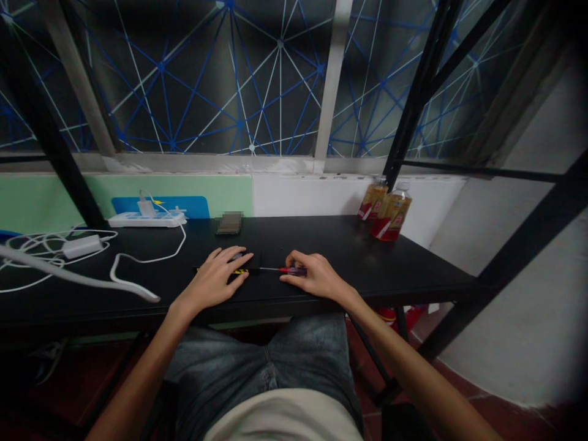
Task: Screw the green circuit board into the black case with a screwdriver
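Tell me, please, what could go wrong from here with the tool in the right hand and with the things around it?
The screwdriver in the right hand points toward the left hand, so a slip might jab its fingers. The dark item with yellow-and-black marking lies under that hand and could slide if pressed unevenly. The white cable appears close to the left forearm and might get snagged.
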`<act>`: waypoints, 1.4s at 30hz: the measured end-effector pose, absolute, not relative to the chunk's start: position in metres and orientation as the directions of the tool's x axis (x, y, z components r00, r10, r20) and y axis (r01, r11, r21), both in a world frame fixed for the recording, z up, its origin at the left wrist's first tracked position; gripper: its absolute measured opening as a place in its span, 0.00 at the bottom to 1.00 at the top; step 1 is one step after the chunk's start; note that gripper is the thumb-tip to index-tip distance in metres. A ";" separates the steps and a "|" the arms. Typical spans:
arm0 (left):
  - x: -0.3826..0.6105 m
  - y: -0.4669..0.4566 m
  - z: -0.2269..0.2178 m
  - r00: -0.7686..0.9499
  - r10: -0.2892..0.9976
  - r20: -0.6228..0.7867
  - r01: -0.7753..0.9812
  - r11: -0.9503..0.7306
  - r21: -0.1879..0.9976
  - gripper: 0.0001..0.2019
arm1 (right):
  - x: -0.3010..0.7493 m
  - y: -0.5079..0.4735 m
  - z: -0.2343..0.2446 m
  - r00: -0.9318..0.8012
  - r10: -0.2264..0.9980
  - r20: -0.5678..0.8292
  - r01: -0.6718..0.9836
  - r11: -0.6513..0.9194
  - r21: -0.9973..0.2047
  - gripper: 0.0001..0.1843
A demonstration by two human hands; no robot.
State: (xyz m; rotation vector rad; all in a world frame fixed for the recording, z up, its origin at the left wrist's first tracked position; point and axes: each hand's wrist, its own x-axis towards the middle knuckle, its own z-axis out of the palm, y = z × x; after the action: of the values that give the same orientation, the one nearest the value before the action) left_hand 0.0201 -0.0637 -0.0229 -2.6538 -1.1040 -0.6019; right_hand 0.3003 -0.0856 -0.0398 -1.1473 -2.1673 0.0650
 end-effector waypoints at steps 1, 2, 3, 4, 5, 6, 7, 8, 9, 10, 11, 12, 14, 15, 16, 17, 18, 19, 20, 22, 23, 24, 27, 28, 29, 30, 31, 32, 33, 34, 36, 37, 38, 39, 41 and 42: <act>0.020 -0.064 -0.023 0.636 0.632 0.443 0.715 -0.698 -0.031 0.22 | 0.300 -0.086 -0.039 -0.385 0.750 0.538 0.718 0.610 -0.336 0.15; 0.020 -0.064 -0.023 0.636 0.633 0.442 0.717 -0.697 -0.033 0.22 | 0.300 -0.087 -0.038 -0.388 0.749 0.537 0.718 0.611 -0.333 0.15; 0.021 -0.064 -0.023 0.636 0.634 0.439 0.718 -0.695 -0.035 0.22 | 0.299 -0.088 -0.038 -0.393 0.747 0.536 0.717 0.614 -0.330 0.15; 0.020 -0.064 -0.023 0.638 0.635 0.436 0.718 -0.695 -0.038 0.22 | 0.299 -0.088 -0.037 -0.399 0.744 0.536 0.715 0.618 -0.326 0.15; 0.020 -0.064 -0.023 0.639 0.635 0.434 0.718 -0.695 -0.041 0.22 | 0.300 -0.088 -0.037 -0.402 0.741 0.538 0.715 0.621 -0.321 0.15; 0.020 -0.064 -0.023 0.641 0.635 0.431 0.718 -0.694 -0.046 0.22 | 0.300 -0.088 -0.037 -0.402 0.740 0.539 0.717 0.621 -0.318 0.15; 0.020 -0.064 -0.023 0.642 0.636 0.428 0.720 -0.692 -0.052 0.22 | 0.300 -0.088 -0.037 -0.400 0.741 0.539 0.720 0.618 -0.315 0.14; 0.020 -0.063 -0.023 0.643 0.637 0.425 0.722 -0.690 -0.058 0.22 | 0.300 -0.088 -0.037 -0.399 0.744 0.537 0.724 0.615 -0.314 0.14; 0.020 -0.063 -0.023 0.644 0.638 0.422 0.723 -0.687 -0.065 0.22 | 0.300 -0.089 -0.037 -0.399 0.746 0.533 0.726 0.612 -0.313 0.14; 0.020 -0.063 -0.023 0.645 0.639 0.419 0.725 -0.686 -0.069 0.22 | 0.300 -0.089 -0.036 -0.403 0.747 0.528 0.726 0.613 -0.312 0.14; 0.020 -0.063 -0.023 0.645 0.639 0.418 0.725 -0.685 -0.072 0.22 | 0.300 -0.089 -0.036 -0.408 0.748 0.524 0.725 0.614 -0.311 0.14; 0.020 -0.063 -0.023 0.646 0.639 0.418 0.725 -0.685 -0.072 0.22 | 0.299 -0.089 -0.036 -0.410 0.748 0.521 0.725 0.615 -0.312 0.14; 0.021 -0.063 -0.023 0.645 0.639 0.419 0.724 -0.687 -0.067 0.22 | 0.300 -0.089 -0.036 -0.405 0.749 0.525 0.724 0.613 -0.315 0.14; 0.021 -0.063 -0.023 0.645 0.640 0.417 0.723 -0.688 -0.064 0.22 | 0.300 -0.089 -0.036 -0.398 0.750 0.528 0.726 0.609 -0.318 0.14; 0.021 -0.063 -0.023 0.645 0.640 0.417 0.722 -0.689 -0.060 0.22 | 0.300 -0.089 -0.036 -0.388 0.752 0.534 0.729 0.604 -0.322 0.14; 0.020 -0.063 -0.022 0.644 0.640 0.418 0.721 -0.691 -0.054 0.22 | 0.300 -0.089 -0.037 -0.377 0.752 0.541 0.730 0.601 -0.326 0.14; 0.020 -0.064 -0.021 0.643 0.639 0.422 0.719 -0.693 -0.046 0.22 | 0.301 -0.089 -0.037 -0.368 0.752 0.548 0.730 0.598 -0.331 0.14; 0.020 -0.064 -0.020 0.639 0.635 0.434 0.716 -0.697 -0.036 0.22 | 0.301 -0.089 -0.038 -0.361 0.750 0.553 0.728 0.598 -0.335 0.14; 0.021 -0.064 -0.019 0.633 0.627 0.453 0.711 -0.702 -0.022 0.22 | 0.301 -0.089 -0.038 -0.356 0.749 0.559 0.725 0.599 -0.340 0.14; 0.023 -0.066 -0.017 0.622 0.599 0.505 0.690 -0.724 0.009 0.20 | 0.302 -0.089 -0.039 -0.353 0.744 0.568 0.717 0.605 -0.347 0.13; 0.026 -0.066 -0.016 0.622 0.579 0.528 0.673 -0.740 0.018 0.19 | 0.302 -0.090 -0.039 -0.353 0.742 0.571 0.713 0.608 -0.350 0.13; 0.029 -0.067 -0.016 0.627 0.556 0.546 0.654 -0.756 0.019 0.18 | 0.302 -0.090 -0.039 -0.352 0.740 0.574 0.710 0.610 -0.351 0.13; 0.042 -0.069 -0.014 0.663 0.484 0.571 0.604 -0.797 -0.026 0.15 | 0.302 -0.090 -0.038 -0.354 0.732 0.582 0.701 0.620 -0.353 0.13; 0.047 -0.069 -0.014 0.673 0.461 0.578 0.593 -0.803 -0.050 0.14 | 0.302 -0.091 -0.038 -0.356 0.728 0.585 0.697 0.624 -0.353 0.13; 0.052 -0.069 -0.014 0.680 0.440 0.587 0.587 -0.806 -0.074 0.13 | 0.302 -0.091 -0.038 -0.358 0.725 0.589 0.692 0.629 -0.353 0.13; 0.056 -0.069 -0.014 0.684 0.423 0.595 0.583 -0.807 -0.097 0.12 | 0.302 -0.091 -0.038 -0.358 0.721 0.593 0.687 0.634 -0.355 0.13; 0.059 -0.068 -0.013 0.685 0.409 0.603 0.583 -0.804 -0.116 0.11 | 0.303 -0.091 -0.038 -0.356 0.718 0.598 0.684 0.636 -0.358 0.13; 0.062 -0.068 -0.013 0.685 0.399 0.609 0.584 -0.801 -0.132 0.10 | 0.303 -0.091 -0.038 -0.351 0.717 0.603 0.681 0.637 -0.361 0.13; 0.064 -0.068 -0.013 0.684 0.392 0.615 0.586 -0.797 -0.144 0.09 | 0.303 -0.092 -0.038 -0.343 0.716 0.608 0.680 0.636 -0.365 0.13; 0.065 -0.067 -0.013 0.683 0.387 0.619 0.588 -0.794 -0.153 0.09 | 0.303 -0.092 -0.038 -0.335 0.716 0.612 0.680 0.633 -0.369 0.14; 0.066 -0.067 -0.011 0.685 0.384 0.619 0.593 -0.787 -0.168 0.09 | 0.303 -0.093 -0.037 -0.315 0.717 0.621 0.686 0.625 -0.374 0.13; 0.066 -0.066 -0.010 0.686 0.388 0.615 0.598 -0.782 -0.174 0.09 | 0.303 -0.093 -0.037 -0.301 0.718 0.627 0.691 0.618 -0.376 0.13; 0.066 -0.065 -0.008 0.689 0.396 0.606 0.605 -0.776 -0.180 0.09 | 0.303 -0.093 -0.037 -0.283 0.719 0.634 0.695 0.609 -0.381 0.14; 0.067 -0.064 -0.006 0.693 0.411 0.591 0.613 -0.768 -0.184 0.09 | 0.303 -0.094 -0.036 -0.260 0.721 0.642 0.700 0.599 -0.390 0.14; 0.069 -0.060 0.002 0.709 0.450 0.543 0.626 -0.756 -0.190 0.09 | 0.304 -0.094 -0.036 -0.188 0.723 0.665 0.705 0.571 -0.421 0.15; 0.071 -0.056 0.006 0.718 0.471 0.512 0.630 -0.753 -0.190 0.10 | 0.305 -0.094 -0.035 -0.146 0.722 0.676 0.705 0.556 -0.440 0.16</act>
State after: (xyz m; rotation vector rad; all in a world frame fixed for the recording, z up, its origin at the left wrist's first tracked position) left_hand 0.0707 -0.0564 0.0057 -2.5718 -0.8563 -0.6281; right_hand 0.3050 -0.0942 -0.0353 -1.1641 -1.8696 0.0225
